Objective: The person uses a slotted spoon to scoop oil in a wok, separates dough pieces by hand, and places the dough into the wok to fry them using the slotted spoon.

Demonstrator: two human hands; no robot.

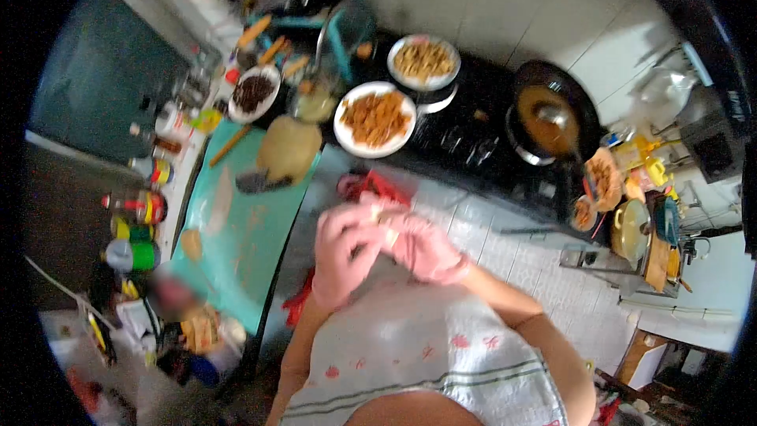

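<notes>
Both hands are raised in front of the patterned apron, close together with fingertips meeting. The left hand is curled, its thumb and fingers bent inward with a narrow gap between them; the right hand is also bent, its fingers reaching to the left hand's. A small pale piece appears pinched between them, though blur hides its shape. Red plastic shows just beyond the fingers. Farther off, a plate of orange-brown pieces sits on the dark surface, with the wok well apart to its right and the green mat to its left.
</notes>
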